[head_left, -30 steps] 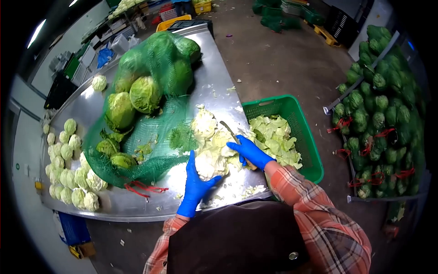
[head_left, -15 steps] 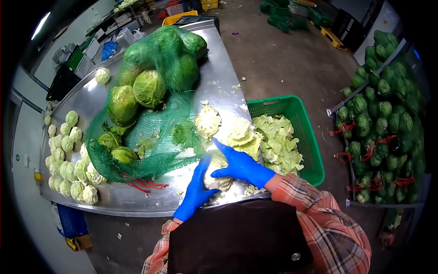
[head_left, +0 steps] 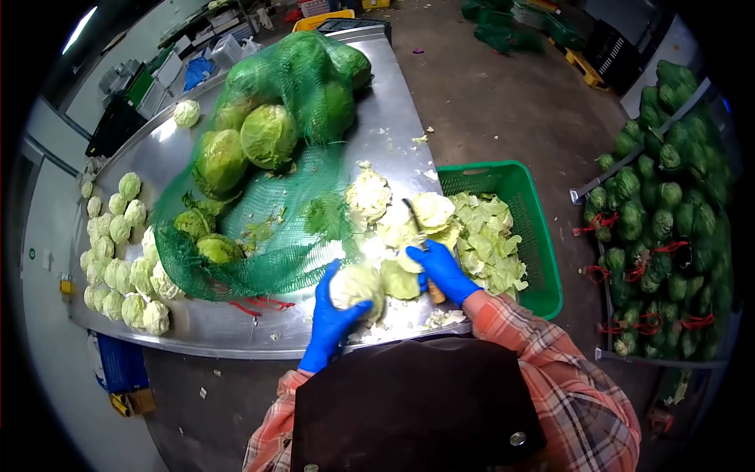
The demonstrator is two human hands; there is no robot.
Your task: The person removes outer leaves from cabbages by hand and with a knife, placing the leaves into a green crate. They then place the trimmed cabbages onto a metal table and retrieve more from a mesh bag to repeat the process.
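My left hand (head_left: 336,315), in a blue glove, is wrapped round the left side of a pale trimmed cabbage (head_left: 357,289) at the table's near edge. To its right, my right hand (head_left: 442,271), also gloved in blue, is closed on a knife (head_left: 435,293); its wooden handle end shows below the fist and a dark blade points up and away. A loose cabbage leaf (head_left: 400,281) lies between the hands. Beyond them are a cut cabbage (head_left: 367,195) and pale leaves (head_left: 432,212). The right fingertips are partly hidden by leaves.
Green mesh netting (head_left: 303,185) spreads over the metal table (head_left: 385,98), with large green cabbages (head_left: 269,137) in it. Several small trimmed cabbages (head_left: 118,274) sit at left. A green crate (head_left: 543,267) of leaves (head_left: 487,236) stands at right, and netted cabbages (head_left: 661,204) stack beyond.
My right hand has left the cabbage, moved right and closed on the knife. My left hand still holds the cabbage, now slightly further left. The view has shifted a little.
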